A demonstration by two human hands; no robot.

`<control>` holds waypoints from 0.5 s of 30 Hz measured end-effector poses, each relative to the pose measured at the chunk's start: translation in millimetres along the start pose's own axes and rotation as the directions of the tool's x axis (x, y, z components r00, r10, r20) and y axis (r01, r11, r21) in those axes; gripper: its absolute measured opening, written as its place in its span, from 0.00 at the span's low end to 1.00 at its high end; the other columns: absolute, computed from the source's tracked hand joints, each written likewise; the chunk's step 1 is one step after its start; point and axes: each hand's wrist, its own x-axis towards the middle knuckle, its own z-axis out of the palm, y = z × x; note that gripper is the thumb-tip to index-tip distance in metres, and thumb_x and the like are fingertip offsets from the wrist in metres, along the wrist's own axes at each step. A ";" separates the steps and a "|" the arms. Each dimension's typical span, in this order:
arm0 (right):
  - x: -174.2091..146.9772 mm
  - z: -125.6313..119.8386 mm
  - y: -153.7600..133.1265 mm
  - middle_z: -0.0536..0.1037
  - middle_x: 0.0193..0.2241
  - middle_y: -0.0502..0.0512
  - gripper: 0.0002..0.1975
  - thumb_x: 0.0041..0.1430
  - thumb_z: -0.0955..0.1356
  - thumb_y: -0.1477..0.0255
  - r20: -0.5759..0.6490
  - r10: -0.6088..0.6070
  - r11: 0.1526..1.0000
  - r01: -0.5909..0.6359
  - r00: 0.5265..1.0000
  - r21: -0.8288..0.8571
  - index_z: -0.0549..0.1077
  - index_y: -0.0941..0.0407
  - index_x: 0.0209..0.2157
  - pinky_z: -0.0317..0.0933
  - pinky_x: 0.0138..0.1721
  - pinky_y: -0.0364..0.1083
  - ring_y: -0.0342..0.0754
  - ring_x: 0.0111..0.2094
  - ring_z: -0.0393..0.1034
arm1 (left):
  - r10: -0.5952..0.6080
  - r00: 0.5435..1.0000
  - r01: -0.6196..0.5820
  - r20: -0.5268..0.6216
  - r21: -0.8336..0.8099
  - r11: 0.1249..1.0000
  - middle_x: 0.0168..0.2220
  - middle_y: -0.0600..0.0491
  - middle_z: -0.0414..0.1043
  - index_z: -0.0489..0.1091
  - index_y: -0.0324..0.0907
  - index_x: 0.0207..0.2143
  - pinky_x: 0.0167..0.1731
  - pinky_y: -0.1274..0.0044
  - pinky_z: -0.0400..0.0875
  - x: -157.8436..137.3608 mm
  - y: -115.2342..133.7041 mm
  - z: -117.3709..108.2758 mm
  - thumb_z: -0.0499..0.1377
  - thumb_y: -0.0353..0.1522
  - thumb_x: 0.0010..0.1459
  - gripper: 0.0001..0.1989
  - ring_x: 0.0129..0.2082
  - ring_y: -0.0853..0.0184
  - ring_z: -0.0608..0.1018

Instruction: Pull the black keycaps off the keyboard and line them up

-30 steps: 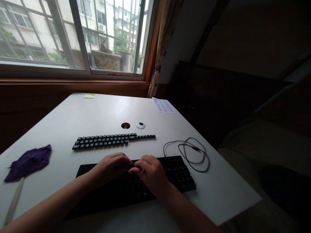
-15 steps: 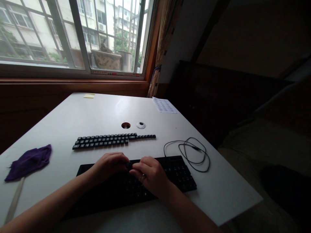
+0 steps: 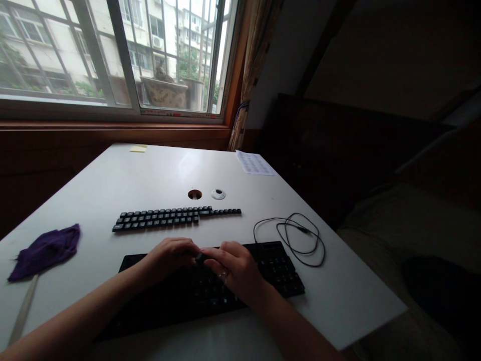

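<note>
A black keyboard (image 3: pixel 278 271) lies at the front of the white desk, partly covered by my hands and forearms. Between my fingertips, over its upper middle, is a small black keycap (image 3: pixel 199 257). My left hand (image 3: pixel 170 254) is closed, its fingers bent round the left side of the keycap. From the right, my right hand (image 3: pixel 236 268), with a ring on one finger, pinches at the keycap; its index finger lies along the top. Behind the keyboard, removed keycaps (image 3: pixel 158 219) stand in neat rows.
A purple cloth (image 3: pixel 48 250) on a flat stick (image 3: pixel 23 311) lies at the left. The coiled keyboard cable (image 3: pixel 300 225) is on the right. Farther back are a cable hole (image 3: pixel 194 194), its round cover (image 3: pixel 218 194), a printed sheet (image 3: pixel 255 163) and yellow sticky notes (image 3: pixel 138 149).
My right fingers have shifted slightly, the index finger now straighter and reaching over the keycap. My left hand has barely moved. The rows of keycaps are as before.
</note>
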 end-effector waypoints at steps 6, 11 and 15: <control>0.7 1.0 -0.1 0.73 0.28 0.52 0.11 0.66 0.67 0.67 0.010 -0.005 1.000 0.004 1.000 0.019 0.76 0.53 0.47 0.61 0.33 0.44 0.45 0.31 0.66 | -0.014 0.998 0.015 0.066 -0.022 1.000 0.27 0.54 0.75 0.75 0.40 0.38 0.27 0.82 0.71 1.3 2.0 -0.7 0.57 0.30 0.63 0.07 0.24 0.71 0.76; 1.2 0.8 -0.9 0.75 0.30 0.53 0.10 0.65 0.68 0.67 0.002 -0.002 1.000 0.002 1.000 0.020 0.76 0.53 0.46 0.63 0.35 0.45 0.46 0.32 0.68 | -0.004 0.998 0.005 0.069 -0.013 1.000 0.26 0.54 0.75 0.76 0.40 0.38 0.26 0.82 0.70 3.5 6.1 -1.7 0.56 0.32 0.65 0.09 0.24 0.72 0.76; 1.7 1.3 -0.8 0.75 0.30 0.53 0.10 0.64 0.68 0.66 -0.002 0.005 1.000 -0.005 1.000 0.022 0.77 0.54 0.45 0.63 0.35 0.45 0.45 0.32 0.68 | -0.006 0.998 0.008 0.067 -0.018 1.000 0.27 0.53 0.75 0.76 0.40 0.39 0.27 0.82 0.70 2.4 4.4 -1.1 0.57 0.33 0.65 0.09 0.25 0.71 0.76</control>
